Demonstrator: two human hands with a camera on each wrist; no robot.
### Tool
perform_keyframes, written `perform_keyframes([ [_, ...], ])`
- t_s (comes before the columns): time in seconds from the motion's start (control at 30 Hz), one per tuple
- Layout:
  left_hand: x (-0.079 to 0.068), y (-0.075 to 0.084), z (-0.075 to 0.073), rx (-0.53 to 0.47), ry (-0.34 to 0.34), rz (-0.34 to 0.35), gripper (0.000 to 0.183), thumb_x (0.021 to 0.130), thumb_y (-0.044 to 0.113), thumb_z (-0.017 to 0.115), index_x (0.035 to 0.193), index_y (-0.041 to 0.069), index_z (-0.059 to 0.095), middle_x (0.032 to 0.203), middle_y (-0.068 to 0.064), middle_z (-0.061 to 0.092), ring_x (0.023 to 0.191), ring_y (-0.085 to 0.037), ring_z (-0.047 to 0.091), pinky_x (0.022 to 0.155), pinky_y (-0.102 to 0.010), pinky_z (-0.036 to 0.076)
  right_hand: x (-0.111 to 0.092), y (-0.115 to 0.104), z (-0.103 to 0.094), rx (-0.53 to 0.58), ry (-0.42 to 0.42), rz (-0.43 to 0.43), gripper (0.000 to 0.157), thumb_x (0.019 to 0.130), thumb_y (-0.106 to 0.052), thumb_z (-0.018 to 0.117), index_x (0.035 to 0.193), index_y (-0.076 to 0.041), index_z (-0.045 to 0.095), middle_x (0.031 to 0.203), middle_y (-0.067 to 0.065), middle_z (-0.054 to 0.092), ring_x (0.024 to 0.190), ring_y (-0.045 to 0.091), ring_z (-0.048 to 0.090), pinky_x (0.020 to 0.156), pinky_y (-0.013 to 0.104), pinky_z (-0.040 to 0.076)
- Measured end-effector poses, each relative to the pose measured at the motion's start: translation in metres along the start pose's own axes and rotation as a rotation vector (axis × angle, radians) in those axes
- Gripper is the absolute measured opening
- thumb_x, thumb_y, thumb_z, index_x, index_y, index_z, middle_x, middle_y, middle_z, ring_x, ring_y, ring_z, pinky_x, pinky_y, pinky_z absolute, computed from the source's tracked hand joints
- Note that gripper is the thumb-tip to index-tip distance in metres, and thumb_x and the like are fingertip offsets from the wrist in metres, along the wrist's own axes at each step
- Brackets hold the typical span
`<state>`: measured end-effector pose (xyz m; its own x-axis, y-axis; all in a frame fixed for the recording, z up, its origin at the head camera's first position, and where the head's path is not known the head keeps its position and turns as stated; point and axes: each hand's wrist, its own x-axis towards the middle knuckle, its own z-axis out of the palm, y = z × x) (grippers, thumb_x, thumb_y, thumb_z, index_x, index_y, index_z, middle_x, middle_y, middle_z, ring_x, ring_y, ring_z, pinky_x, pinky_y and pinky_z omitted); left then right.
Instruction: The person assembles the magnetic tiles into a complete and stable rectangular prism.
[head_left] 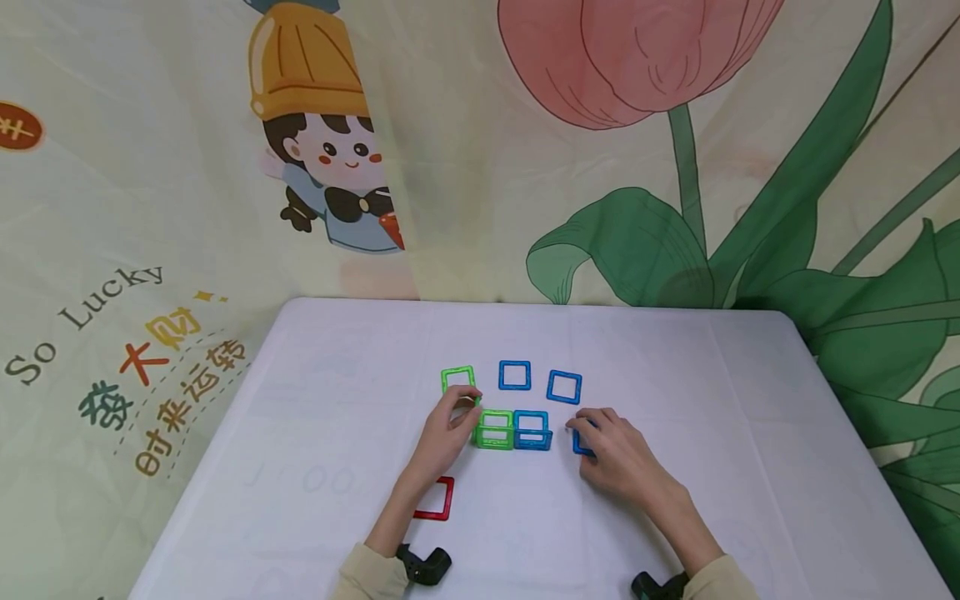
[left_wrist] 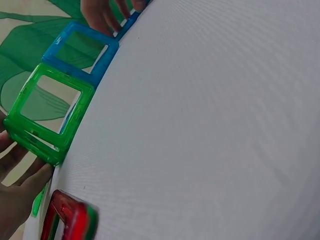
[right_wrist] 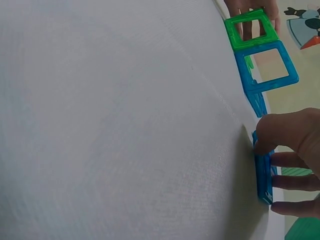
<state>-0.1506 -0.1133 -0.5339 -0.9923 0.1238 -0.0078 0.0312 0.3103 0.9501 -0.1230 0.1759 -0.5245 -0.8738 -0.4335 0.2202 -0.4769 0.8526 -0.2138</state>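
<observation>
Magnetic square frame tiles stand joined in the middle of the table, green tiles [head_left: 494,438] on the left and blue tiles [head_left: 532,439] on the right. My left hand [head_left: 448,432] is at the left side of this group, its thumb and fingers pinching the green side tile [left_wrist: 33,145]. My right hand [head_left: 621,454] is a little to the right of the group. It grips a separate blue tile [right_wrist: 263,170] between thumb and fingers, the tile's edge facing the right wrist view. That hand partly covers the tile in the head view.
Behind the group lie two flat blue tiles [head_left: 514,375] and a green tile [head_left: 458,377], partly hidden by my left hand. A red tile [head_left: 447,500] lies beside my left forearm. The white table [head_left: 360,350] ends at a printed cloth backdrop [head_left: 450,167].
</observation>
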Motion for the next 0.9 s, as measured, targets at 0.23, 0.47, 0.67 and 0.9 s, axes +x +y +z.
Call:
perform_keyframes([
  [0.23, 0.0003, -0.0001, 0.0001, 0.001, -0.001, 0.0, 0.032, 0.105, 0.02, 0.058, 0.135, 0.009, 0.055, 0.137, -0.007, 0.058, 0.127, -0.023, 0.056, 0.109, -0.036, 0.051, 0.0024, -0.0027, -0.0012, -0.019, -0.008, 0.006, 0.044, 0.078, -0.007, 0.081, 0.121, -0.013, 0.07, 0.127, 0.01, 0.068, 0.112, 0.03, 0.064, 0.089, 0.048, 0.061],
  [0.47, 0.0008, -0.0006, 0.0004, 0.012, 0.004, -0.003, 0.032, 0.105, 0.022, 0.058, 0.135, 0.01, 0.056, 0.136, -0.005, 0.058, 0.127, -0.022, 0.056, 0.109, -0.035, 0.051, 0.0028, -0.0028, 0.0003, -0.024, -0.006, 0.02, 0.051, 0.078, -0.008, 0.082, 0.126, -0.011, 0.066, 0.128, 0.011, 0.066, 0.112, 0.03, 0.063, 0.09, 0.049, 0.061],
  [0.67, 0.0009, -0.0013, 0.0006, 0.008, 0.002, -0.001, 0.032, 0.105, 0.022, 0.058, 0.135, 0.01, 0.055, 0.137, -0.005, 0.057, 0.127, -0.022, 0.056, 0.11, -0.036, 0.051, 0.0026, -0.0021, 0.0011, -0.018, -0.006, 0.033, 0.059, 0.076, -0.011, 0.081, 0.132, -0.007, 0.063, 0.128, 0.013, 0.064, 0.111, 0.03, 0.062, 0.09, 0.051, 0.06],
  [0.9, -0.0001, -0.0005, 0.0001, 0.008, 0.0, -0.002, 0.033, 0.105, 0.022, 0.058, 0.136, 0.01, 0.055, 0.136, -0.005, 0.057, 0.128, -0.022, 0.056, 0.11, -0.036, 0.05, 0.0032, -0.0015, 0.0005, -0.006, 0.003, 0.04, 0.056, 0.073, -0.011, 0.08, 0.127, -0.006, 0.066, 0.125, 0.012, 0.062, 0.107, 0.027, 0.059, 0.088, 0.048, 0.061],
])
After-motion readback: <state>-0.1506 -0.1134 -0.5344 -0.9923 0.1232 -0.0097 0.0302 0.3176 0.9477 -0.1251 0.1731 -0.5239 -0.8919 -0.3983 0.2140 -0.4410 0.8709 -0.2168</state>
